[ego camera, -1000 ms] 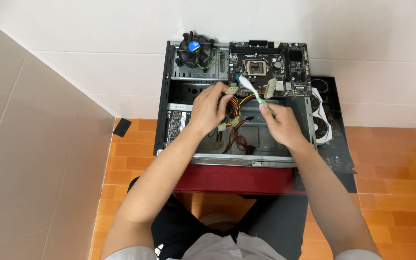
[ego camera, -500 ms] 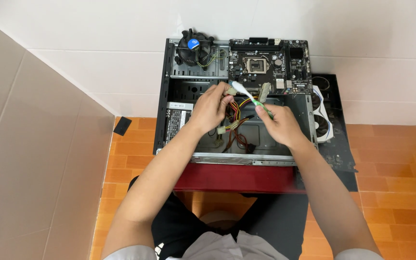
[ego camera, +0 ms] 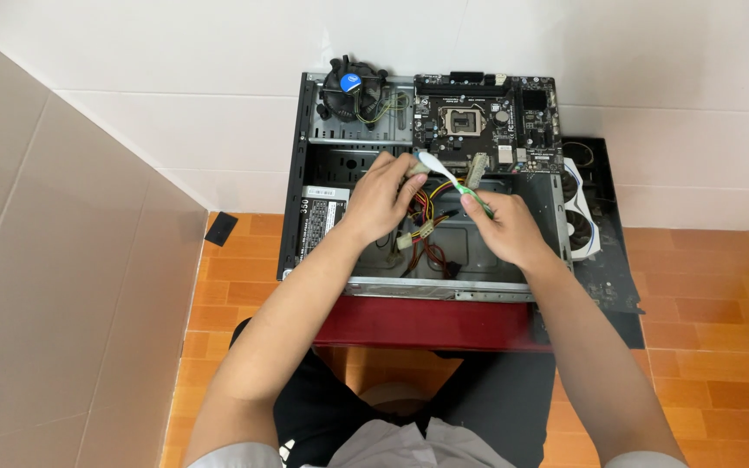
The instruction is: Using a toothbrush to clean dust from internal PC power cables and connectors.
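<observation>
Open PC case (ego camera: 331, 173) sits on a red stool (ego camera: 426, 322), back edge tight to the white wall, so the only free room is the orange floor on both sides. Motherboard (ego camera: 487, 121) lies across the top. Left hand (ego camera: 381, 201) pinches a cable connector (ego camera: 414, 171); right hand (ego camera: 506, 230) is wrapped round a toothbrush (ego camera: 449, 178), bristles touching that connector.
</observation>
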